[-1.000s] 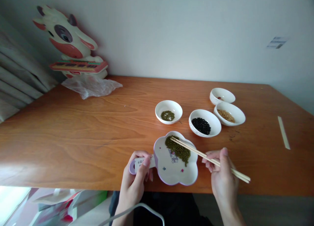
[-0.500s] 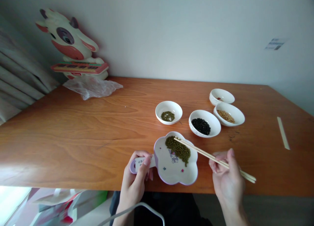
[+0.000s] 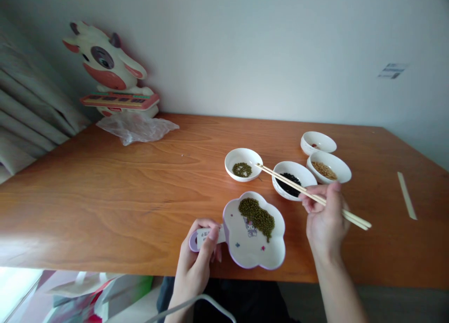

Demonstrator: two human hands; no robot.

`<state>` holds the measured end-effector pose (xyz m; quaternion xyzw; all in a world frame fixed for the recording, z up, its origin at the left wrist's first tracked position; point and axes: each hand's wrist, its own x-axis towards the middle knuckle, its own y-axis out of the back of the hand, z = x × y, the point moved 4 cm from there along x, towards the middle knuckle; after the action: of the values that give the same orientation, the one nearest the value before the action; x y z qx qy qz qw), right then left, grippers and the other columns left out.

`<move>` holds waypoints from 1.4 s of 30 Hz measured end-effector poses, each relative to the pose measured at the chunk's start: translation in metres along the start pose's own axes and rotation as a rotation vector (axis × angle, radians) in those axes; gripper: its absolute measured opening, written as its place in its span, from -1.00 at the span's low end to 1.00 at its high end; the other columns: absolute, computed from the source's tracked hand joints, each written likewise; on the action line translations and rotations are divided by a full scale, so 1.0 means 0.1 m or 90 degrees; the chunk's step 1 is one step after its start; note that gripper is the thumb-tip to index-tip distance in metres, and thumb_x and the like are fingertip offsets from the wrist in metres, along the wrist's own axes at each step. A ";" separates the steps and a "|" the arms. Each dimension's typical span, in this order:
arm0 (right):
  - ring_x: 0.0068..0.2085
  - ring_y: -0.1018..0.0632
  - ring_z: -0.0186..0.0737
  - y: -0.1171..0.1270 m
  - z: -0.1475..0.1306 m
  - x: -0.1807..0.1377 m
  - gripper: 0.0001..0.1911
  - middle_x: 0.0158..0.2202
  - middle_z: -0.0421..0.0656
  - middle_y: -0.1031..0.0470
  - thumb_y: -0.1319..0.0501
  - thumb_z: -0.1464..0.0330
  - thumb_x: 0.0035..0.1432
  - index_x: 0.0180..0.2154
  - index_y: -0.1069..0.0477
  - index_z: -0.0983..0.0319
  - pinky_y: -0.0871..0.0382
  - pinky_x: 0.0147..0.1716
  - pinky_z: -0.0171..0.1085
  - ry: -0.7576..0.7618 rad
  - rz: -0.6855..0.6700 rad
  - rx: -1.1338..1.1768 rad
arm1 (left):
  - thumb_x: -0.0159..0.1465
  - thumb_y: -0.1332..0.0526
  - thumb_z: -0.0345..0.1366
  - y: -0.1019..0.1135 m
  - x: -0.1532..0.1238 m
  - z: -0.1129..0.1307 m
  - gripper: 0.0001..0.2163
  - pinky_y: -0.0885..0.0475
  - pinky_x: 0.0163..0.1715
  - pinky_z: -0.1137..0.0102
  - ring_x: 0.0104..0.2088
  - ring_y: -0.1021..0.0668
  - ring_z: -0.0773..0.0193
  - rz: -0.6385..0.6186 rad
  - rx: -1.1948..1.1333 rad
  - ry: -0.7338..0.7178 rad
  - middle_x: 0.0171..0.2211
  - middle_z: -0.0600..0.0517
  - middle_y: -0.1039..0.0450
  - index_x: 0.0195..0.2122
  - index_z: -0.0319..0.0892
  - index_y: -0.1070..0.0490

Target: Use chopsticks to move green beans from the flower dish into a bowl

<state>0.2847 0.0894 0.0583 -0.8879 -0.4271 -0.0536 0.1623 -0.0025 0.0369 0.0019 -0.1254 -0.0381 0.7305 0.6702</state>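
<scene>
The chopsticks [image 3: 298, 187], pinched by the right hand [image 3: 328, 220], have been moved from the dish [image 3: 245, 253], near the worktop's [image 3: 105, 211] front edge, to the right rim of the green-bean bowl [image 3: 230, 158]; work is thus shifted there. The handle [image 3: 191, 243] is grasped by the left hand [image 3: 196, 262]. Whether anything is carried cannot be made out; the black beans [image 3: 288, 191] are partly covered.

There are four bowls [image 3: 242, 155], two chopsticks [image 3: 273, 174], two hands [image 3: 193, 262], one dish [image 3: 253, 255], one pale strip [image 3: 407, 196], one plastic bag [image 3: 140, 130] and one toy cow [image 3: 109, 77].
</scene>
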 end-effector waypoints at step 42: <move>-0.52 -0.39 -0.29 -0.08 0.12 -0.31 -0.46 -0.44 -0.15 -0.55 -0.03 0.10 0.52 -0.44 -0.52 0.18 -0.22 -0.52 -0.21 0.188 -0.117 -0.191 | 0.43 -0.29 -0.08 0.03 -0.01 -0.02 -0.76 -0.26 -0.50 0.50 -0.54 -0.42 0.36 -0.010 0.053 -0.016 -0.55 0.12 -0.41 -0.14 -0.17 -0.46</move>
<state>0.2590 0.0751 0.0416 -0.8421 -0.4647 -0.2607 0.0836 -0.0044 0.0353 -0.0007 -0.0879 -0.0168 0.7279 0.6798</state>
